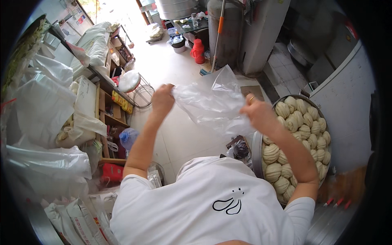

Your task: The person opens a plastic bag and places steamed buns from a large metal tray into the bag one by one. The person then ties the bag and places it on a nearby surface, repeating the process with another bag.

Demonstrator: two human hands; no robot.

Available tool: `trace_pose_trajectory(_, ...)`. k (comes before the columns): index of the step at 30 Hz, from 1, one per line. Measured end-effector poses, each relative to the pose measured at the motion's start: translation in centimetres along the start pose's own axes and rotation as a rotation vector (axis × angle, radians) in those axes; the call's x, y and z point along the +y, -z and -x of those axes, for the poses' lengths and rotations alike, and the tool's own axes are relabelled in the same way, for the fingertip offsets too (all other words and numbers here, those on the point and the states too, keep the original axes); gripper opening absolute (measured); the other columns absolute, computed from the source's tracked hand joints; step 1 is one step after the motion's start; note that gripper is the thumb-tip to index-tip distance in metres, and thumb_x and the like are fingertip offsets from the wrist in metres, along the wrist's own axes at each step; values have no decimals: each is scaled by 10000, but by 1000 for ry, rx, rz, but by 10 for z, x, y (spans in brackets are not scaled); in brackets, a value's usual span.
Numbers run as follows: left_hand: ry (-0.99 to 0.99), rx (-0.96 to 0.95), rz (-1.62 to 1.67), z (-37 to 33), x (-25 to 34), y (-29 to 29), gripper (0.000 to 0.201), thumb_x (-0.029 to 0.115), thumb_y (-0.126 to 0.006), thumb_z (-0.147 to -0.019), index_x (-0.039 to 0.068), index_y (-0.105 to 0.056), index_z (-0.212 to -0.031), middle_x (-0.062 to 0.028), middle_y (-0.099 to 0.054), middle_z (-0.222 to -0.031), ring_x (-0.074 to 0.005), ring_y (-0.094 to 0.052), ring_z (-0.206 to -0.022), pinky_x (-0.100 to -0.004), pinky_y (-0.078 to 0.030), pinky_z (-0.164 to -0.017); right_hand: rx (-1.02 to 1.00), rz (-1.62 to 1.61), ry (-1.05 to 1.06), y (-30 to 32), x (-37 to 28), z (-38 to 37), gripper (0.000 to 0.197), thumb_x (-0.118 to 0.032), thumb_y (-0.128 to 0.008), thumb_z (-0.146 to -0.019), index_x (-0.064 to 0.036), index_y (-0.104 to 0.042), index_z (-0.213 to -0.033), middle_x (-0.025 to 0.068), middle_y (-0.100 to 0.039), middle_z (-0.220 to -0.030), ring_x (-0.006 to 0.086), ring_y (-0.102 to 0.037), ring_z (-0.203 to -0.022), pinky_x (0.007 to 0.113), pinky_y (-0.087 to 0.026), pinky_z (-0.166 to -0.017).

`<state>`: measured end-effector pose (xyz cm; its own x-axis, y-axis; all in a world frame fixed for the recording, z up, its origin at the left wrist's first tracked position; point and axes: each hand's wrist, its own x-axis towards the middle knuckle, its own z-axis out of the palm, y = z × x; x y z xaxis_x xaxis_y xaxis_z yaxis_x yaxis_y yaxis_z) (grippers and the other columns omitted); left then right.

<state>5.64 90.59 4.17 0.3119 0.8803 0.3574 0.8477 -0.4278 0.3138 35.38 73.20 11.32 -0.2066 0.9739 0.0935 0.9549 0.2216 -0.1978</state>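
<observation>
Seen from above, a person in a white T-shirt (196,196) with a black line drawing on it stretches both bare arms forward. Between the hands, at the centre of the frame, hangs a clear plastic bag (212,102), thin, crinkled and slightly blurred, spread out above a pale tiled floor (179,141). The left hand (163,99), just left of centre, has its fingers clamped on the bag's left end. The right hand (258,113), right of centre and wearing a gold-coloured ring, has its fingers clamped on the bag's right end.

On the right side of the frame, partly behind the right forearm, a large round metal tray (256,155) is filled with pale, twisted, ridged dough buns (281,185).

Above the bag, towards the top of the frame, are a red flask (198,52), a long-handled mop or broom with an orange section on its pole (221,25), and a tall grey cylinder (226,34). At the upper left stands a round stool (129,81) with a pale seat, beside wooden shelving. A bluish plastic bottle (128,138) sits left of the left forearm. More plastic sheeting (45,106), whitish and translucent, drapes down the left edge.
</observation>
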Motion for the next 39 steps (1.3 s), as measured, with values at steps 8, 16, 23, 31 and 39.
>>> trace_pose_trajectory(8, -500, 940, 142, 64, 56, 133, 247, 26, -536, -836, 58, -684, -1030, -98, -648, -943, -265, -631, -881, -369, -495, -755, 1185, 144, -145, 68, 81, 2, 589, -9, -518, -854, -189, -433, -1409, 146, -547, -1091, 310, -593, -911, 390, -503, -773)
trace_pose_trajectory(16, -224, -946, 77, 181, 43, -10, 102, -45, -538, -710, -23, -638, -717, -141, -649, -805, -347, -621, -695, -443, -507, -676, -554, -232, -212, -206, 47, 78, 552, 4, -535, -766, -121, -539, -1304, 166, -542, -1241, 321, -541, -1139, 407, -448, -946)
trace_pose_trajectory(23, 353, -329, 1507, 191, 67, -34, 136, -57, -531, -797, 1, -648, -838, -106, -658, -897, -206, -594, -836, -351, -462, -801, 192, -726, -537, -228, 55, 119, 434, -79, -586, -778, -77, -578, -1212, 137, -581, -1156, 317, -586, -1037, 412, -492, -867)
trace_pose_trajectory(31, 388, -610, 1442, 174, 114, -26, 207, 90, -586, -926, -64, -601, -1063, -40, -569, -722, -97, -494, -568, -310, -472, -711, 630, -760, -695, -187, 50, 254, 348, -106, -684, -787, -47, -628, -1126, 106, -614, -1075, 225, -638, -893, 335, -518, -774)
trace_pose_trajectory(39, 492, -598, 1426, 169, 147, -42, 295, 100, -563, -952, -50, -556, -1206, -6, -545, -669, -76, -459, -540, -294, -471, -702, 459, -243, -1156, -167, 70, 413, 407, -215, -763, -739, -70, -618, -1090, 134, -564, -1149, 327, -545, -1062, 403, -454, -907)
